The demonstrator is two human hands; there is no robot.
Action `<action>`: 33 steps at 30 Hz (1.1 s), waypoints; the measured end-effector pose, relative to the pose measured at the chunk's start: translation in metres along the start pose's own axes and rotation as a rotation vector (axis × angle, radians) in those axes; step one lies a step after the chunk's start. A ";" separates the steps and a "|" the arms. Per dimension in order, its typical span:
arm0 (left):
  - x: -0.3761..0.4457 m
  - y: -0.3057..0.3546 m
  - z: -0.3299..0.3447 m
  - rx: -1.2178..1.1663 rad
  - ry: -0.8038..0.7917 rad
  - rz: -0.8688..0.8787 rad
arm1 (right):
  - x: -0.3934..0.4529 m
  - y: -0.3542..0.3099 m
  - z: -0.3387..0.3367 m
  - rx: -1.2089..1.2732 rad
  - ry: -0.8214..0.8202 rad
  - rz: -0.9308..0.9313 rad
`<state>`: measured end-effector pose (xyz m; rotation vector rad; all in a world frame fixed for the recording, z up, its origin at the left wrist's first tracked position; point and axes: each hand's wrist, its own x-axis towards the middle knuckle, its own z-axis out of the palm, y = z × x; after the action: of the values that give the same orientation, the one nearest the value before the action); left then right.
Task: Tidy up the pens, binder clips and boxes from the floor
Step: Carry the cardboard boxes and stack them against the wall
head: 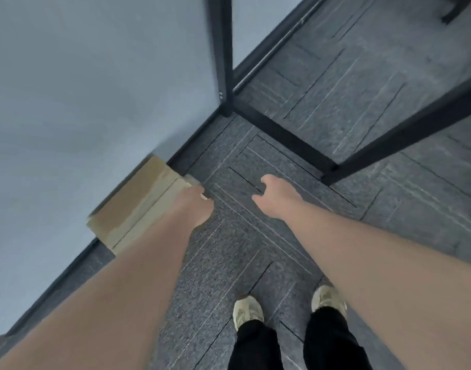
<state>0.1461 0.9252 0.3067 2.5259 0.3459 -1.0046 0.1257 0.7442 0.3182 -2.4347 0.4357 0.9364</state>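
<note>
Both arms reach down toward a cardboard box [138,206] on the carpet floor [322,108].

The box lies against the grey wall [82,89]. The left hand [195,206] touches the box's near corner, fingers curled under, grip unclear. The right hand [275,194] hovers beside the box, fingers loosely curled, holding nothing.

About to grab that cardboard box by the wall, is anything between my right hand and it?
Nothing visible: only bare carpet lies between the right hand and the cardboard box, whose near end the left hand already covers.
</note>
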 end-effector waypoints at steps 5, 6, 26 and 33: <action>-0.049 0.086 0.041 0.116 -0.068 0.162 | -0.048 0.104 -0.036 0.153 0.058 0.126; -0.061 0.103 0.053 0.163 -0.067 0.197 | -0.059 0.128 -0.042 0.189 0.066 0.150; -0.373 0.379 0.466 0.842 -0.280 0.820 | -0.396 0.647 0.045 0.865 0.338 0.828; -0.434 0.442 0.583 0.994 -0.413 0.992 | -0.443 0.736 0.068 1.074 0.411 1.064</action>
<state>-0.3500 0.2357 0.3436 2.4787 -1.7094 -1.3324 -0.5604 0.2236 0.3377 -1.2586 1.8928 0.2988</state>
